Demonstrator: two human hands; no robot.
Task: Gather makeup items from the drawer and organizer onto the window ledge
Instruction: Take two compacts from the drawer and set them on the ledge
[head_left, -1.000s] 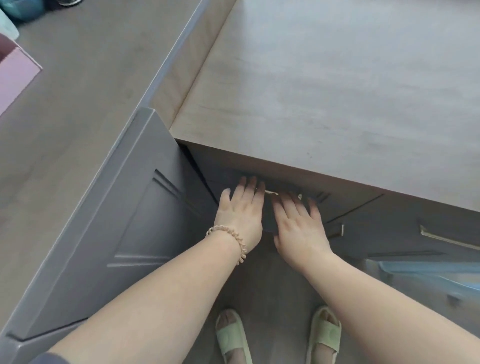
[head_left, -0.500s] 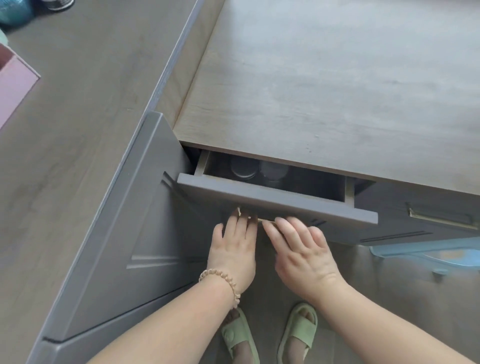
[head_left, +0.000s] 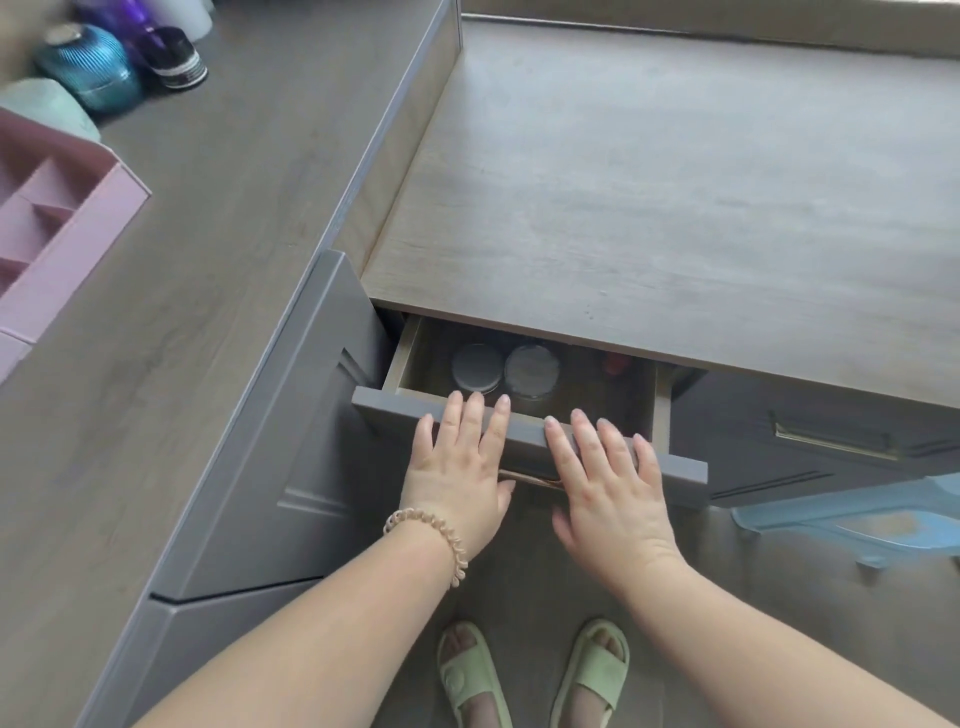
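Observation:
The grey drawer under the wooden window ledge stands partly pulled out. Inside it I see two round jars with silvery lids side by side and a small red item further right in shadow. My left hand lies flat over the drawer front, fingertips at its top edge, thumb touching the brass handle. My right hand rests beside it on the same front, fingers spread. The pink organizer stands on the counter at the far left.
A blue ribbed jar and a dark jar stand on the counter behind the organizer. A grey cabinet panel juts out left of the drawer. A light blue stool sits on the floor to the right, below a second drawer.
The drawer went from closed to partly pulled out, exposing the jars. Both hands moved up from the handle and now lie over the drawer front.

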